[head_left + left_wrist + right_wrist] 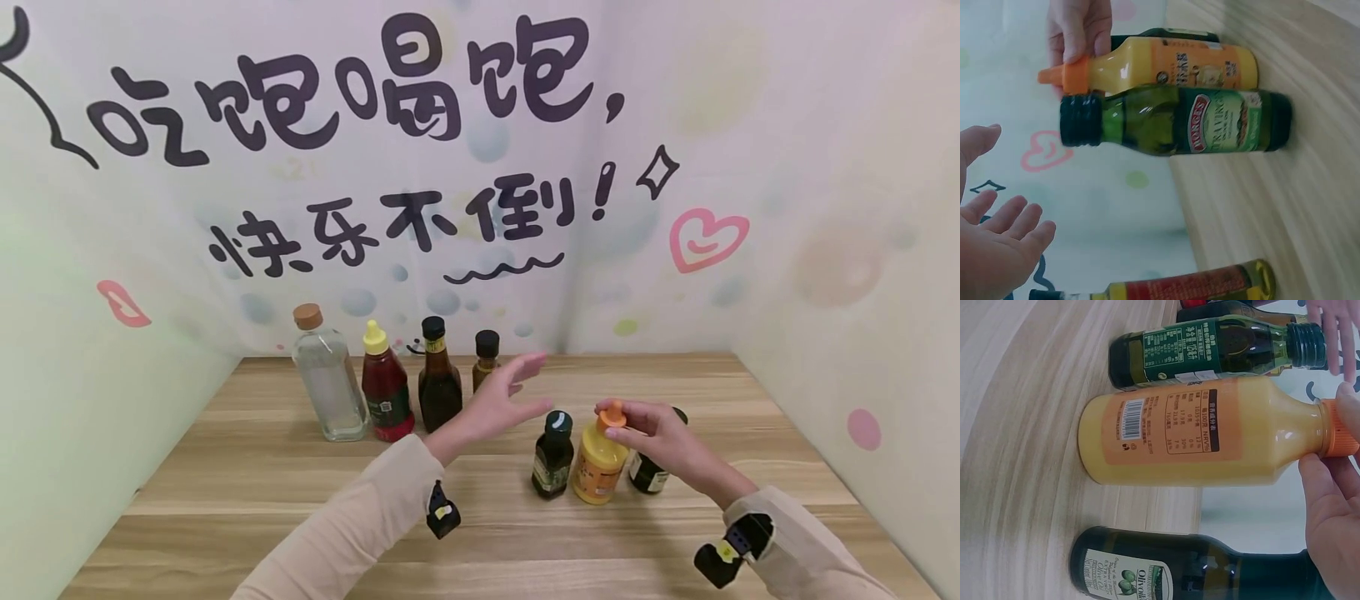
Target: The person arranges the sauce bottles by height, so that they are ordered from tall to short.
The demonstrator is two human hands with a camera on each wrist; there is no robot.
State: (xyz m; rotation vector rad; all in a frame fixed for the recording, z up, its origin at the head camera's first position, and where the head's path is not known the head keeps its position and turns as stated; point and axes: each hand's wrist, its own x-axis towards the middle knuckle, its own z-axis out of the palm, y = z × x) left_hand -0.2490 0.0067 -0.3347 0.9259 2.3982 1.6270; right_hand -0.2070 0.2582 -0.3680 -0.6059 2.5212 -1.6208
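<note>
Reaching in from the lower right with the right forearm slanted up and to the left, and pinching with the right hand (667,440) the orange cap of a yellow sauce squeeze bottle (598,468). Closed only as far as the width of that cap, with the thumb pressed to the near side and with the fingers wrapped round behind, partly hidden there. Gripping only the top, with the body of the bottle left uncovered, upright and apparently resting on the wooden tabletop (495,542)

Reaching in from the lower left with the other arm, and holding the left hand (498,404) in the air at about cap height. Spread wide and empty, with the thumb well parted from the gently curved fingers, with the palm turned inward and the fingertips toward the right

Flanked, in the case of the yellow bottle, on the left by a Borges extra virgin olive oil bottle (1216,122) and on the right by a dark olive oil bottle (1141,569), partly behind the right hand in the head view

Lined up farther back, from left to right, with a clear glass bottle (328,387), a red sauce squeeze bottle (386,396), a dark brown glass bottle (440,396) and a black-capped bottle (485,368), partly covered by the left hand

Clothed in beige sleeves (337,521) on both arms
</note>
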